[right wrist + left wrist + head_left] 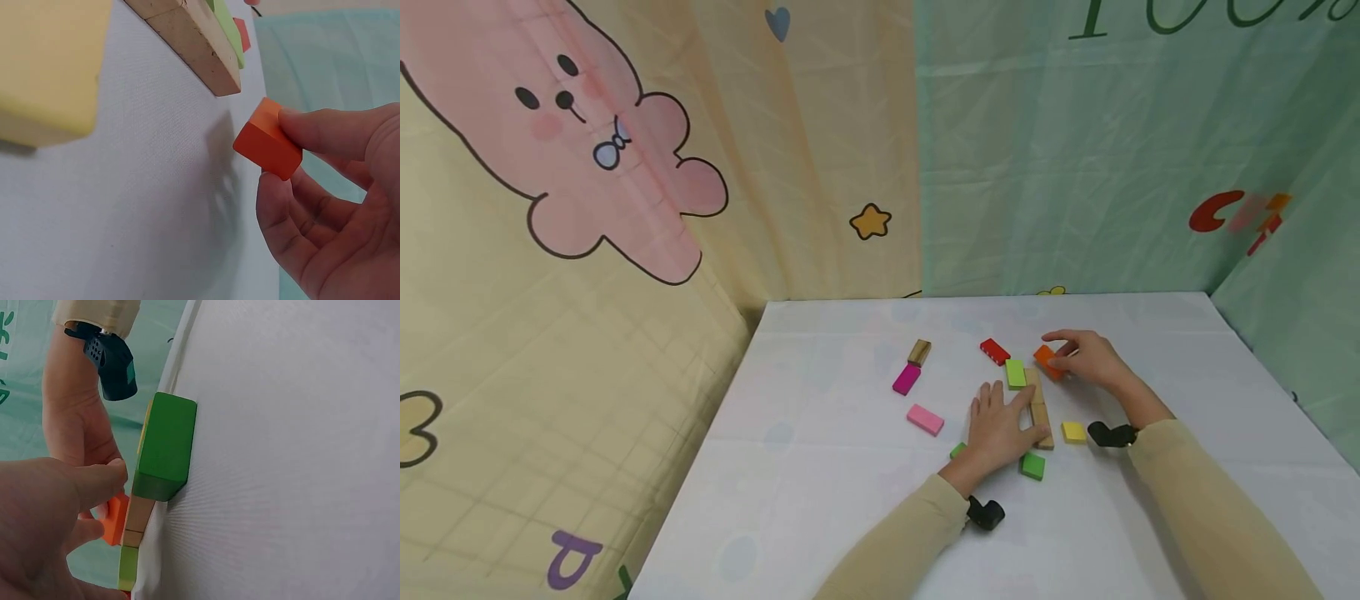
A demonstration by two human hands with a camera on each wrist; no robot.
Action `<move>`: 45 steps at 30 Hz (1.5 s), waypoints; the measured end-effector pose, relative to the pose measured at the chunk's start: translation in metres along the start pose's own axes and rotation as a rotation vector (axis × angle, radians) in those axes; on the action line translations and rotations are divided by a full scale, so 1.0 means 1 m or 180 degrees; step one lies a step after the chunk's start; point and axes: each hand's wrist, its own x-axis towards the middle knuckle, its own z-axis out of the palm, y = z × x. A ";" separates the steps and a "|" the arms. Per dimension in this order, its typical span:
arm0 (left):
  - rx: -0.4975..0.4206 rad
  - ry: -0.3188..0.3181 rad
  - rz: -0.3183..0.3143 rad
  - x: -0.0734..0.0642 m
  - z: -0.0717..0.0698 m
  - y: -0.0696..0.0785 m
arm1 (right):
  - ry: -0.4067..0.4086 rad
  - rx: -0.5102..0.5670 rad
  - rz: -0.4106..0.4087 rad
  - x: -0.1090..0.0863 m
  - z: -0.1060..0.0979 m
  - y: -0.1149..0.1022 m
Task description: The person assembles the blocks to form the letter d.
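My right hand [1090, 358] pinches an orange block [269, 137] between thumb and fingers; the block is tilted, its shadow on the tabletop beside it. Two natural wood blocks [1040, 412] lie end to end in a row. My left hand [1000, 425] spreads its fingers along the row's left side, with index fingertip and thumb right at the wood. A lime green block [1015, 374] sits by the far end of the row. Close to the left thumb lies a green block [165, 447]. Another green block [958, 449] is partly hidden under the left wrist.
Right of the row lies a yellow block [1073, 432], and a red block [995, 352] is farther back. Off to the left are a pink block [925, 419], a magenta block [906, 379] and a brown block [919, 352]. A printed curtain [850, 125] hangs behind the white table [820, 500].
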 end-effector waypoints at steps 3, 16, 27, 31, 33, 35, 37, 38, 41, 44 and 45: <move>0.0079 -0.0031 0.0150 0.000 -0.001 0.000 | 0.0002 0.0011 0.0027 0.000 0.000 0.000; 0.0414 0.0052 0.0312 -0.004 -0.007 0.004 | 0.0021 0.0048 0.0040 0.004 0.002 0.000; 0.0416 -0.0063 0.0640 -0.001 -0.011 0.001 | 0.0047 0.0121 0.0059 0.009 0.004 -0.001; 0.0424 -0.0137 0.0789 0.000 -0.011 0.000 | 0.0073 0.0164 0.0079 0.012 0.005 0.000; 0.0455 -0.0169 0.0867 0.001 -0.011 0.000 | 0.0088 0.0199 0.0086 0.014 0.007 0.000; 0.0507 -0.0191 0.0941 0.001 -0.011 0.000 | 0.0091 0.0233 0.0084 0.015 0.007 0.000; 0.0560 -0.0218 0.0993 0.002 -0.011 0.001 | 0.0094 0.0253 0.0092 0.015 0.008 0.000; 0.0574 -0.0228 0.1016 0.002 -0.010 0.000 | 0.0094 0.0261 0.0098 0.016 0.009 0.001; 0.0573 -0.0269 0.1048 0.003 -0.009 0.000 | 0.0098 0.0270 0.0121 0.018 0.011 0.001; 0.0524 -0.0288 0.1059 0.002 -0.010 -0.001 | 0.0108 0.0281 0.0159 0.021 0.013 0.001; 0.0512 -0.0293 0.1066 0.002 -0.010 -0.002 | 0.0110 0.0284 0.0174 0.021 0.014 0.000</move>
